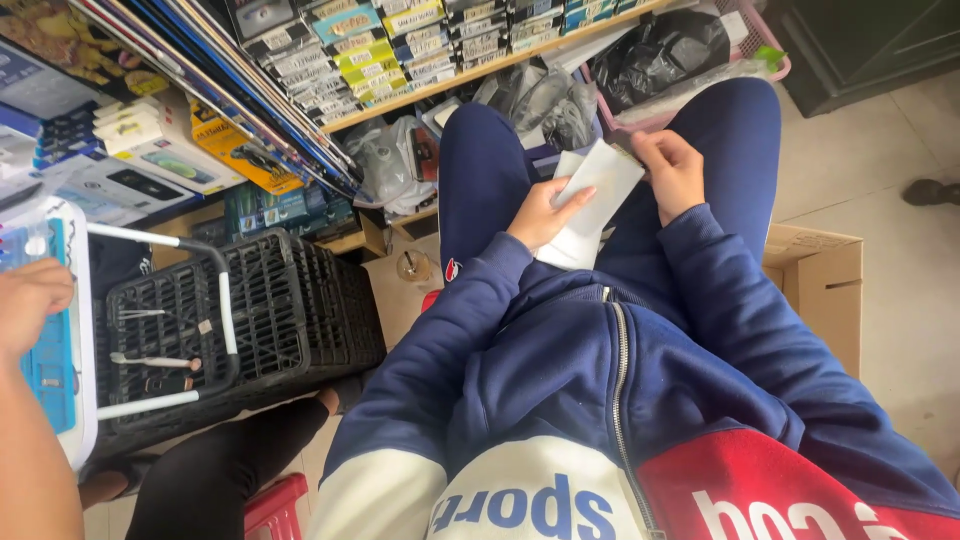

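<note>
Over my lap, both hands hold a flat white packet (596, 188). My left hand (541, 213) grips its lower left side, thumb on top. My right hand (673, 172) pinches the upper right corner. A second white sheet (572, 245) lies under the packet, against my left hand. I sit in navy trousers and a navy, white and red zipped jacket.
A black plastic crate (250, 320) with white handles stands at the left. Another person's hand (30, 300) rests on a blue and white tray (55, 360) at far left. Shelves of small boxes (380, 50) fill the top. A cardboard box (825, 290) is at right, a pink basket (740, 50) above.
</note>
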